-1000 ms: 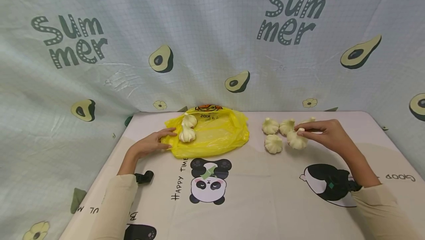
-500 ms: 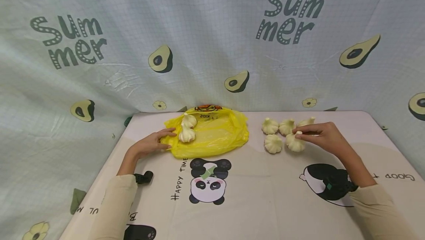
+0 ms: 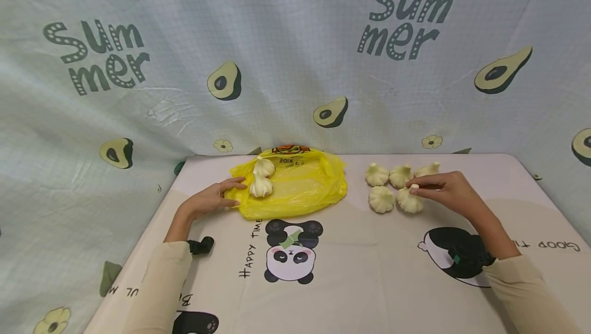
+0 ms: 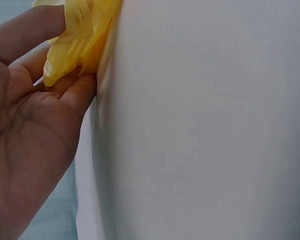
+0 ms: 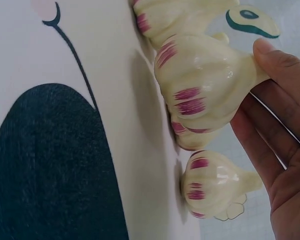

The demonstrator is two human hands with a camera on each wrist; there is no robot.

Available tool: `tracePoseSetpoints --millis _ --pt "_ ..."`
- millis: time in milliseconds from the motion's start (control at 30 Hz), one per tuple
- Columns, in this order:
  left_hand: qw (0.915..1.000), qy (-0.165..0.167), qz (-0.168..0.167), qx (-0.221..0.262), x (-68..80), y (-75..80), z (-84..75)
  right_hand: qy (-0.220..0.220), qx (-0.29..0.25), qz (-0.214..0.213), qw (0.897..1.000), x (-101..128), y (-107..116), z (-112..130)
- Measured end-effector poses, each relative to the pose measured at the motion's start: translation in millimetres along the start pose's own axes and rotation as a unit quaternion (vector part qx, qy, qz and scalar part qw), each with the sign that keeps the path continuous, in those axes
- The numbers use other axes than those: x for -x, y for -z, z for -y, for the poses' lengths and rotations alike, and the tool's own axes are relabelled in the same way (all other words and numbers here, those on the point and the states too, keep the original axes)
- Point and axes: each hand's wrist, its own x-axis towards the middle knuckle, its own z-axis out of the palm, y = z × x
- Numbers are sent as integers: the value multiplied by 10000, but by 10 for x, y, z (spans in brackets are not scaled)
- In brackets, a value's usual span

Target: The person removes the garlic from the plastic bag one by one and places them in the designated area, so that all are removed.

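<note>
Since the frame a second earlier, right hand has come down and slightly left with the garlic bulb it pinches by the stem tip; bulb now sits on the table cover, touching or nearly touching the neighbour bulb. Left hand unchanged.

Right hand: fingertips closed on the stem of the bulb, seen in both head and right wrist views. Bulb rests in the loose group at the right side of the table, three more bulbs behind and beside it. Wrist view shows purple streaks near the base and a glossy surface; likely smooth, possibly slippery.

Left hand: thumb and fingers pinch the edge of the yellow plastic bag, holding it against the table. Two bulbs lie on or in the bag near that hand; cannot tell from here whether they are inside the opening or on top.

Risks, as judged:
- Grip is only at the stem tip. A lift could let the bulb swing or slip out, given the glossy skin.
- Bulbs sit close together; a sideways pull could knock the neighbour and set it rolling.
- Bag mouth looks flat, held at one edge only. A bulb brought over may land on the film, not inside.
</note>
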Motion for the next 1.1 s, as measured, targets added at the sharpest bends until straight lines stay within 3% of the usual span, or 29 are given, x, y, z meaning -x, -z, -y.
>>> tracePoseSetpoints --millis 867,1100 --pt "10000 46 -5 44 5 -9 12 -34 288 -211 9994 -11 -96 -82" --pt "9999 63 8 93 -1 -8 14 -14 132 -167 9998 -13 -102 -87"
